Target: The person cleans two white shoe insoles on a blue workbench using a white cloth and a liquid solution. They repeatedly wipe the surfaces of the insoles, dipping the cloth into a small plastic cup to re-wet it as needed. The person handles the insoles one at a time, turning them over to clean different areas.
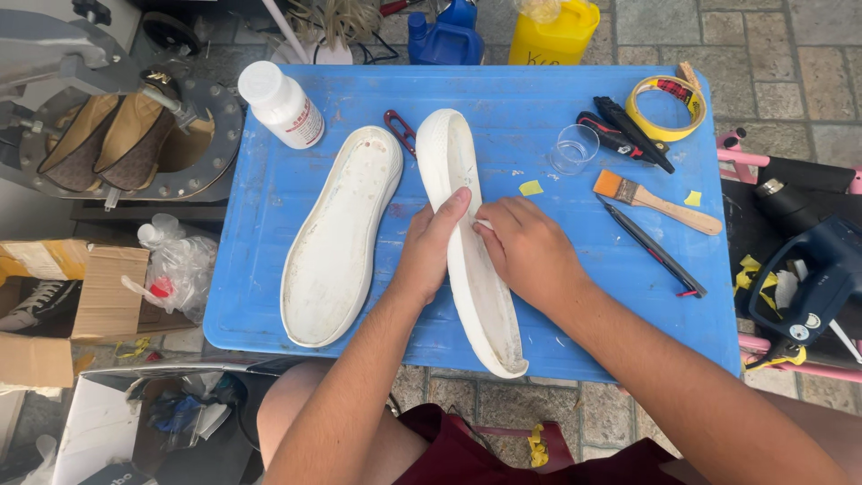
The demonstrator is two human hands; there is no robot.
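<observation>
A white shoe sole [467, 269] stands tilted on its edge on the blue plastic table [539, 117]. My left hand [429, 244] grips its left side with the thumb across the rim. My right hand [530, 251] presses against its right side, fingers pinched on something small and white that I cannot make out. A second white sole [339, 238] lies flat to the left, inside facing up, untouched.
On the table: a white bottle [283, 106], a clear cup [575, 148], a yellow tape roll [666, 108], a brush [655, 202], a black pen [654, 247], dark tools [624, 133]. A shoe press [126, 135] stands left, a blue power tool [822, 278] right, jugs behind.
</observation>
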